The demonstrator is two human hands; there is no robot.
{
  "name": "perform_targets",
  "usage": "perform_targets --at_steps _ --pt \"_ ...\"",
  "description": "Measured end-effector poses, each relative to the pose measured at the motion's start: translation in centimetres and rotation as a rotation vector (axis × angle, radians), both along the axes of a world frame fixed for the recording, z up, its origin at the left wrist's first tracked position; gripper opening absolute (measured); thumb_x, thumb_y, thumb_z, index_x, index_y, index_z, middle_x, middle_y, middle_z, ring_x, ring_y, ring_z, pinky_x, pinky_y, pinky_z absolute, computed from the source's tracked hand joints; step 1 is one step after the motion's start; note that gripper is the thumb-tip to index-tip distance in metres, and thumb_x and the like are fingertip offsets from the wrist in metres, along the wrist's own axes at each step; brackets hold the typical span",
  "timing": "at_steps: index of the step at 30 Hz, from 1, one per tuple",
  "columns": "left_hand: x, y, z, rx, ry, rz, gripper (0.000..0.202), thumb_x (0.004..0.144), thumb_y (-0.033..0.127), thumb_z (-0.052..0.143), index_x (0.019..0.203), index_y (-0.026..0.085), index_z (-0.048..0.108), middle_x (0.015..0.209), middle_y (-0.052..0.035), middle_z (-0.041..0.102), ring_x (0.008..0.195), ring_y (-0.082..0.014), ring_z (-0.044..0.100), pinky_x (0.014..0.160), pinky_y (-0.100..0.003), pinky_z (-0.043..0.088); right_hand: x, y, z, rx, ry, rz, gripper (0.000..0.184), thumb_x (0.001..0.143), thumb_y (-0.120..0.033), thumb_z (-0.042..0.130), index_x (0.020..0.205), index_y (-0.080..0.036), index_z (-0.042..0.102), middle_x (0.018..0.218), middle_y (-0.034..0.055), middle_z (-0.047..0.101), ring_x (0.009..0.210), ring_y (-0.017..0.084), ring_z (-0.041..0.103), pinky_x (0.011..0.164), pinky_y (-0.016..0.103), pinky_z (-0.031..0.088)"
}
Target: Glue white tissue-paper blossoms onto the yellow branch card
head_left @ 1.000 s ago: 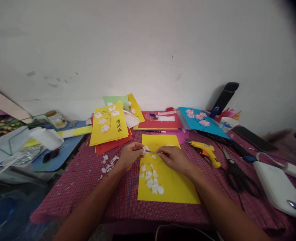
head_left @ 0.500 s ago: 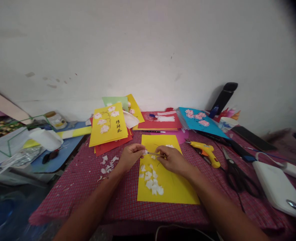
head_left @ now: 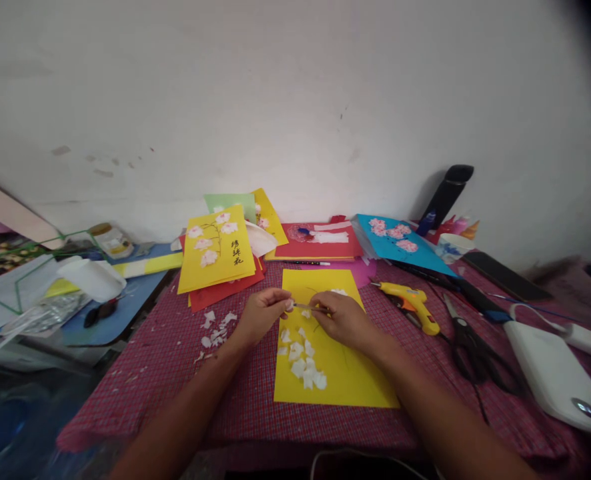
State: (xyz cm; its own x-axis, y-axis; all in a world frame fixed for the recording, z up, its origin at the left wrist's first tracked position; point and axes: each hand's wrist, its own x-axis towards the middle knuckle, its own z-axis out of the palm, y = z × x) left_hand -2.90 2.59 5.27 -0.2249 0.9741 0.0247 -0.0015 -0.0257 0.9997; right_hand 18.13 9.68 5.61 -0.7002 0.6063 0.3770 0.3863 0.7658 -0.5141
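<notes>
- Clock-face directions taken from the middle of the yellow sheet.
- Counter, nearest: checked red cloth; the yellow sheet lies flat upon it.
- White pieces, loose cluster: on the sheet at 8 o'clock.
- Scissors, black-handled: 3 o'clock.
- White scraps, scattered: on the cloth, 9 o'clock.
- Right hand: above the sheet, fingers pinching a thin tool, its tip aimed at 9 o'clock.
- Left hand: at the sheet's 10 o'clock edge, fingers pinching a small pale piece.
- Step in hand, as judged: working the tool's tip at the pale piece; whether they touch cannot be told.
- Next move, as judged: calls for a firm left pinch and fine control of the tip, the piece being slight and easily creased.
- Glue gun, yellow: between 2 and 3 o'clock.
- Card pile, top card yellow with pale blossoms: between 10 and 11 o'clock.
- Cup, white and blue: 2 o'clock, contents not visible.
- Jar, brown-lidded: 10 o'clock, contents unclear.
- Blue card, pink blossoms: 1 o'clock.
- Squeeze bottles, pointed, red, pink and orange: 2 o'clock, behind the cup; fill levels cannot be told.
</notes>
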Motion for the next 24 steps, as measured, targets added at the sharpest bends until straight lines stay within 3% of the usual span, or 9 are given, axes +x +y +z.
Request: perform_targets --at_steps 16,24 --pt "0.27 -0.28 0.65 0.010 0.053 0.000 0.026 0.073 0.024 0.069 0.096 0.016 0.075 0.095 -0.0079 0.076 0.077 -0.0173 0.069 0.070 -0.029 0.055 -0.04 -0.25 0.39 -0.012 -0.011 -0.073 0.010 0.089 -0.023 0.057 0.097 -0.023 0.063 0.085 0.0021 0.068 0.075 0.017 0.061 0.065 0.026 0.039" --pt "0.10 -0.20 0.28 0.004 0.081 -0.012 0.027 0.076 0.027 0.069 0.100 0.017 0.073 0.094 -0.0079 0.075 0.083 -0.0198 0.070 0.066 -0.027 0.054 -0.10 -0.22 0.41 -0.054 0.018 -0.075 0.009 0.088 -0.023 0.057 0.095 -0.023 0.063 0.082 0.0012 0.068 0.074 0.017 0.061 0.064 0.025 0.039"
